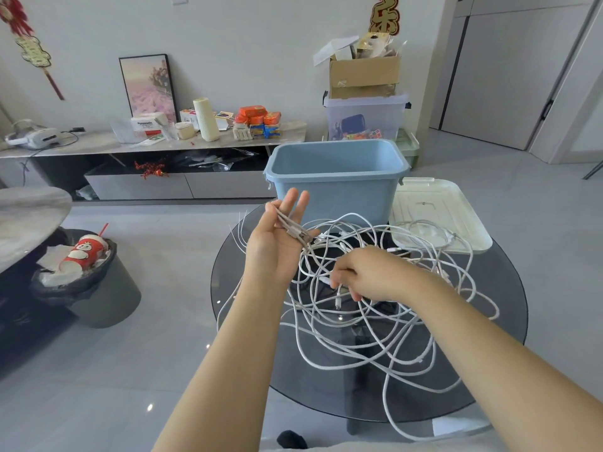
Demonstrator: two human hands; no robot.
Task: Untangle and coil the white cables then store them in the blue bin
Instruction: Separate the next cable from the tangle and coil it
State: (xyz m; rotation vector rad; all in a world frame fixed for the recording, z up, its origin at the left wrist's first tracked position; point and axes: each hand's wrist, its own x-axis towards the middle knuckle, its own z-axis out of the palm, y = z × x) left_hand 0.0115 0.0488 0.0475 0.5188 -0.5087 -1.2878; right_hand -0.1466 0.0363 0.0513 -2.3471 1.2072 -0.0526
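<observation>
White cables (pixel 375 308) lie in a messy pile on the round glass table (pixel 502 314), near the blue bin (pixel 339 181). Left hand (pixel 277 243) holds strands across straight fingers. Right hand (pixel 365 275) pinches one cable.

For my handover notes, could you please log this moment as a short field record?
cables: white cables tangled on the round glass table
left hand: raised palm up, fingers straight, cable strands across the palm
right hand: pinches a cable in the tangle
blue bin: open, no cables visible inside
lid: beside the bin
</observation>
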